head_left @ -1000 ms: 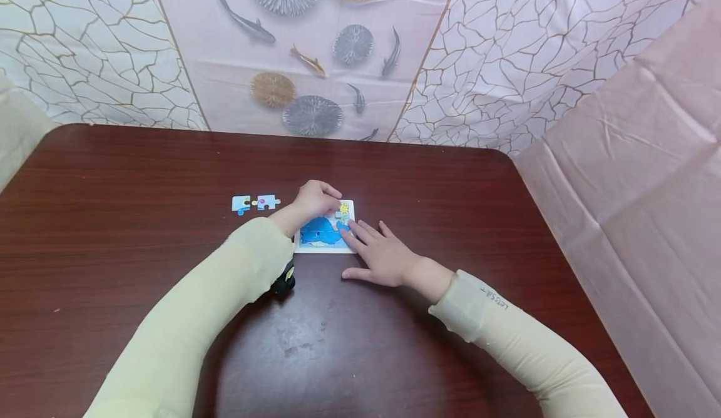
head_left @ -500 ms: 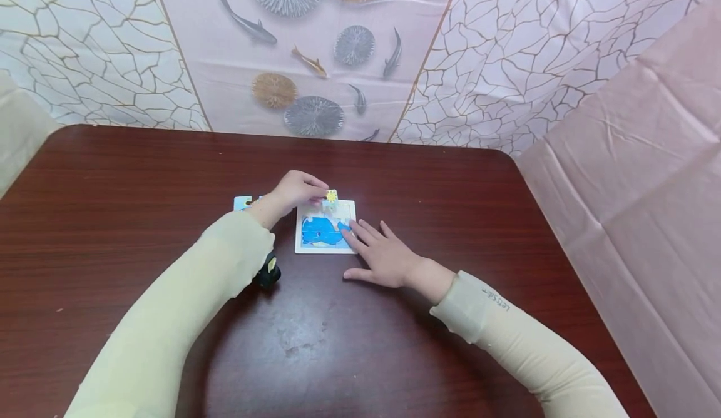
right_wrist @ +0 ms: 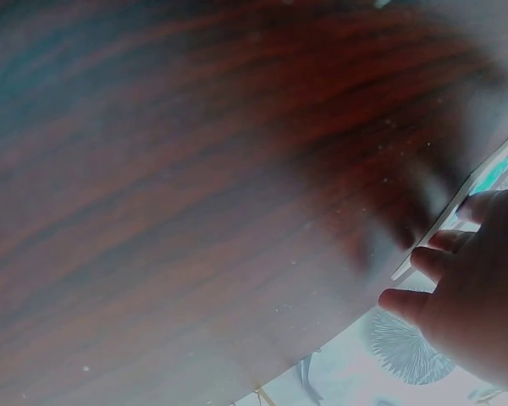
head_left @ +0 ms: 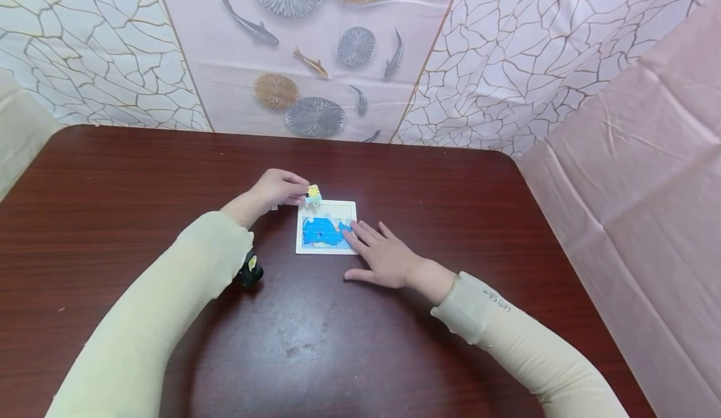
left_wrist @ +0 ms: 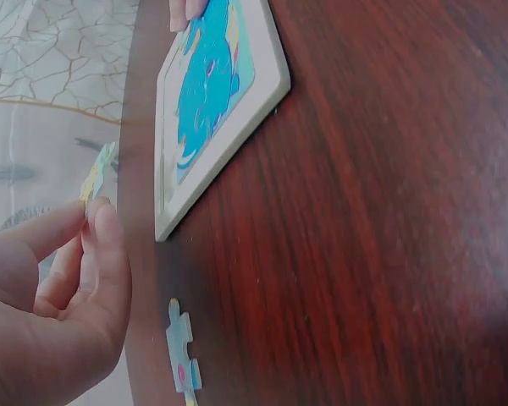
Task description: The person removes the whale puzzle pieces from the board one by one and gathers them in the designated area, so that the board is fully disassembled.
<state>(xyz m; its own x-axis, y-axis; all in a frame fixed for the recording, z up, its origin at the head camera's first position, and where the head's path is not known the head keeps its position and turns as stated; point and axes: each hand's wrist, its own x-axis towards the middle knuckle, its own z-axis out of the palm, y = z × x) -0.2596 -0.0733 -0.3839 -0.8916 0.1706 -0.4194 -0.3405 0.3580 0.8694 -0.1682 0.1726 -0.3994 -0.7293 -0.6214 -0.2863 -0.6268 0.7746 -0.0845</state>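
Observation:
My left hand point(head_left: 276, 189) pinches a jigsaw piece point(head_left: 313, 193) with a yellow sun on it between thumb and fingertips. It holds the piece up beside the far left corner of a white-framed puzzle tray point(head_left: 328, 251). A blue whale picture point(head_left: 320, 233) fills the lower part of the tray; the upper strip is pale, without pieces. My right hand point(head_left: 385, 260) lies with fingers spread, its fingertips on the tray's right edge. In the left wrist view a loose jigsaw piece point(left_wrist: 181, 351) lies on the table near my left hand.
Dark wooden table point(head_left: 439, 205) extends around the tray, and a patterned curtain point(head_left: 315, 42) hangs behind its far edge. A black device point(head_left: 250, 271) sits under my left wrist. In the head view my left hand and forearm mostly hide the loose pieces.
My left hand has lifted the sun piece from the tray's upper right part and carried it left, past the far left corner. My right hand has stayed in place.

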